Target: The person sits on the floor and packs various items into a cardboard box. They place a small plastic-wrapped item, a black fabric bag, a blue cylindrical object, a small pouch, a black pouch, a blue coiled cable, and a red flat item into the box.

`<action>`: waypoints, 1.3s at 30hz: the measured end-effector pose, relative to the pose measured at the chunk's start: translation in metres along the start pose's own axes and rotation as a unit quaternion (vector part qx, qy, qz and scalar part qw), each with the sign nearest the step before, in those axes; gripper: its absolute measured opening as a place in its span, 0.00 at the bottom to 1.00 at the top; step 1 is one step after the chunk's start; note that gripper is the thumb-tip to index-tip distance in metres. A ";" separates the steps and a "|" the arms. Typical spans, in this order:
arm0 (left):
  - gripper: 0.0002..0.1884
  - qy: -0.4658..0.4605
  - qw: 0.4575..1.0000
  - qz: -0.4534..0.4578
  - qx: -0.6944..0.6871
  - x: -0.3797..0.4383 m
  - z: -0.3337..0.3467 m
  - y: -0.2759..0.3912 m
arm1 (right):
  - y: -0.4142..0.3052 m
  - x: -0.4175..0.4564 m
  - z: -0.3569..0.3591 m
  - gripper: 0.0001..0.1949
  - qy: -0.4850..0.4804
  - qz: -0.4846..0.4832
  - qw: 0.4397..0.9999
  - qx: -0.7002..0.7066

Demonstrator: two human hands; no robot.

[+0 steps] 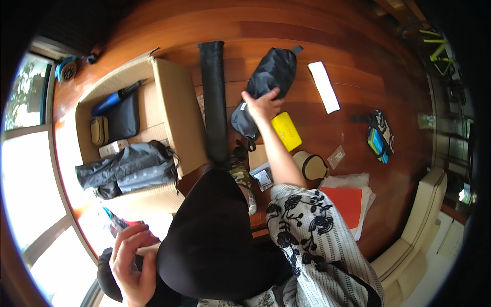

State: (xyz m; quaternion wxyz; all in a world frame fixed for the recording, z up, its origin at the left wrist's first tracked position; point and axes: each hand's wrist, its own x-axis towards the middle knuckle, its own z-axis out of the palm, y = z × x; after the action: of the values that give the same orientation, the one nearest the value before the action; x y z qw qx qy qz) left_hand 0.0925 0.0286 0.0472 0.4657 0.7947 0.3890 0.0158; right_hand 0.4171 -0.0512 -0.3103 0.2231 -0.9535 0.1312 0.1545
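Observation:
My right hand [264, 106] lies across the middle of a soft black fabric bag [273, 71] on the wooden floor. Its thumb is at the bag's left side and its fingers curl over the right, gripping the cloth. Below the hand, the bag's lower end [244, 122] shows a small white tag and a strap loop. A yellow box [286, 131] lies just right of my wrist. At the lower left, my left hand [134, 261] is half curled beside my black-clad knee [207, 245], its thumb apart from the fingers and nothing visible held.
Left stands an open cardboard box [178, 115] with a blue-and-black item [115, 100], pouches and a black drawstring bag [134, 169]. A long black case [215, 99] lies beside it. Rightward are a white strip [324, 87], beige round case [310, 165], red sheet [343, 203] and camouflage pouch [380, 134].

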 end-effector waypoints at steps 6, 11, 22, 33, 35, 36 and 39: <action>0.11 0.071 0.994 0.018 0.082 0.014 -0.002 -0.021 | 0.005 0.050 0.001 0.69 -0.079 0.126 0.954 0.261; 0.13 0.041 0.994 0.050 0.092 0.012 -0.008 -0.028 | 0.053 0.095 0.010 0.56 -0.030 0.017 0.923 0.383; 0.12 0.122 0.983 0.135 0.012 0.005 -0.019 -0.009 | -0.021 -0.042 -0.168 0.36 -0.421 -0.083 0.730 0.531; 0.11 0.117 0.969 0.205 -0.070 -0.001 -0.005 -0.019 | -0.158 -0.153 -0.106 0.32 -0.487 -0.260 0.728 0.407; 0.12 0.117 0.975 0.188 -0.001 0.000 -0.018 -0.028 | -0.175 -0.205 -0.075 0.41 -0.409 -0.361 0.736 0.402; 0.12 0.109 0.976 0.189 0.027 0.003 -0.022 -0.029 | -0.177 -0.203 -0.055 0.47 -0.353 -0.358 0.783 0.366; 0.15 0.076 0.980 0.122 0.138 0.011 -0.061 -0.048 | -0.178 -0.199 -0.016 0.59 -0.291 -0.353 0.862 0.217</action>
State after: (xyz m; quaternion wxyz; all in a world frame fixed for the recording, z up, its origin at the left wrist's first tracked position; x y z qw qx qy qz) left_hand 0.0480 0.0928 0.0418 0.3153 0.8893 0.3216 0.0795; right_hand 0.2953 0.1320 -0.1580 0.4924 -0.7751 -0.2549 0.3029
